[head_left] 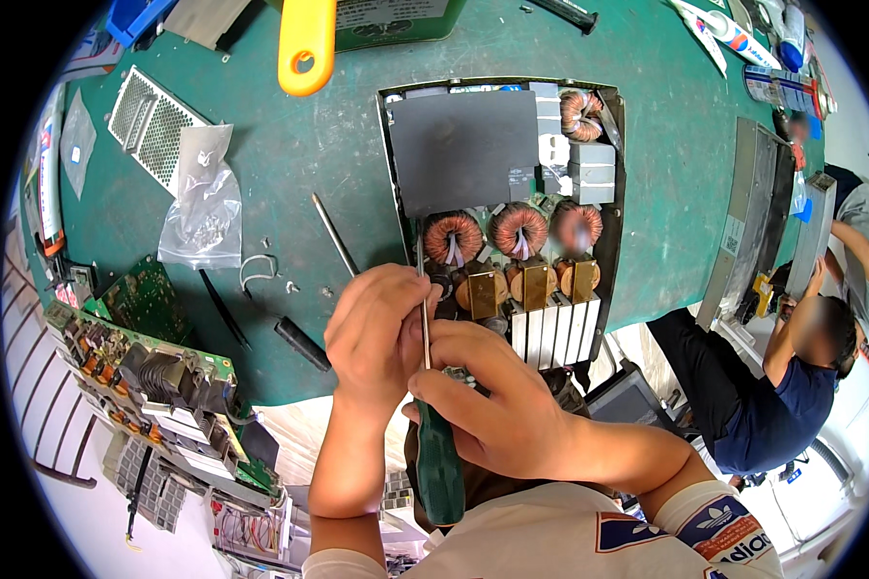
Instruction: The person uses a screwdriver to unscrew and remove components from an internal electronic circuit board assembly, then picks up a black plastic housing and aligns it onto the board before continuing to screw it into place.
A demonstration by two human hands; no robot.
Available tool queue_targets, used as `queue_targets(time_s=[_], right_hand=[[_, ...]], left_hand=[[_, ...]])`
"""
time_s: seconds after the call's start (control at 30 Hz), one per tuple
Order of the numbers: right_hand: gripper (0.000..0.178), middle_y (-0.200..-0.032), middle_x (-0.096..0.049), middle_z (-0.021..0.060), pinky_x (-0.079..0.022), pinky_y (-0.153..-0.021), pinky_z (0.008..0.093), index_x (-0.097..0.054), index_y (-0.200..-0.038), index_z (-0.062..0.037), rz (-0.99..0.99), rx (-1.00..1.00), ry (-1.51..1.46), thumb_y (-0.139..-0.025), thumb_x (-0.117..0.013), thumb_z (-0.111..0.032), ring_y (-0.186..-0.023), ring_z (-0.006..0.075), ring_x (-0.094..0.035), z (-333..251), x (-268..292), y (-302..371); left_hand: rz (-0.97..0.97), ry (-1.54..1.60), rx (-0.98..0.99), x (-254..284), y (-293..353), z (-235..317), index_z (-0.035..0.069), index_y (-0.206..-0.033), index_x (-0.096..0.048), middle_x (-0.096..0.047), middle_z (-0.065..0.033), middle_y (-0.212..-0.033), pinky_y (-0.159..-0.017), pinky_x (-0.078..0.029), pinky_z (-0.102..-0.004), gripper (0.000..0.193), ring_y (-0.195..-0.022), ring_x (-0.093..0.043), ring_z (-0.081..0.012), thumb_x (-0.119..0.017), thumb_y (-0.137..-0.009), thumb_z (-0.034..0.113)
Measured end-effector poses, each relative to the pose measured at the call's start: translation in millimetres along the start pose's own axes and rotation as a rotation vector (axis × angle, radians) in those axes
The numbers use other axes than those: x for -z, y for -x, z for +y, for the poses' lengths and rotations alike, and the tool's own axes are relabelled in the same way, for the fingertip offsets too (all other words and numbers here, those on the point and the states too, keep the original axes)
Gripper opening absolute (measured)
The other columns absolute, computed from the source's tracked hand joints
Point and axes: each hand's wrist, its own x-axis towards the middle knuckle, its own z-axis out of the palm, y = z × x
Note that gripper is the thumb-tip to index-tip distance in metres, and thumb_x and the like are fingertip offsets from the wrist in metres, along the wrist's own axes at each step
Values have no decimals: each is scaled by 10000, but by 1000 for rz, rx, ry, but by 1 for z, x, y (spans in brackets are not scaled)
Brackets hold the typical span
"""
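My right hand (pixel 497 396) is closed on a screwdriver with a green handle (pixel 440 473), thumb and fingers gripping it where handle meets shaft. Its long metal shaft (pixel 426 333) points away from me, along the left edge of an open metal-cased power unit (pixel 620 222). Curled fingers of my left hand (pixel 381 323) close at the shaft; their tips are partly hidden. A second metal shaft (pixel 333 232) sticks out beyond my left hand, its other end hidden. Inside the unit are copper-wound ring coils (pixel 519 232), a dark cover sheet (pixel 465 150) and white fins (pixel 555 333).
Left on the green table (pixel 290 145) lie a clear plastic bag (pixel 203 217), a perforated metal plate (pixel 154 125), a black handle (pixel 301 343) and loose screws. Circuit boards (pixel 154 386) stand at the near left. Glue tubes (pixel 729 34) lie far right. Another person (pixel 782 396) works at right.
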Motion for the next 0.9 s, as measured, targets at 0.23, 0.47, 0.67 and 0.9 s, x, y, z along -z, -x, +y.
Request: queue_targets(time_s=[0.23,0.47,0.67,0.9], right_hand=[[427,-1117,-551,200,-480,-947,481,-608,-1084,24,2,3,-19,-675,-728,63,-1080,417,-571,3,0,-1],[456,-1121,-544,197,-479,-943,478,-602,-1093,17,9,11,-3,-661,-742,59,-1077,418,-564,5,0,-1],[480,-1125,-544,189,-476,-945,482,-593,-1112,5,1,3,-9,-659,-743,60,-1078,416,-563,6,0,-3],[455,-1119,-557,187,-476,-949,483,-594,-1113,7,6,33,1,-683,-737,54,-1079,415,-568,8,-2,-4]], left_hand=[[16,-1,-21,-3,-4,1,-29,-936,-665,-684,-131,-828,-709,-579,-395,298,-785,-694,-340,-709,-665,-143],[10,1,-5,-4,-4,-2,-27,-939,-665,-683,-132,-826,-699,-576,-395,282,-777,-696,-335,-696,-683,-143],[6,2,15,-2,-4,-2,-31,-932,-664,-686,-134,-827,-710,-580,-396,256,-777,-700,-336,-689,-701,-137],[34,-2,17,-3,-6,-2,-32,-925,-668,-683,-133,-814,-714,-581,-393,257,-769,-701,-333,-714,-700,-148]])
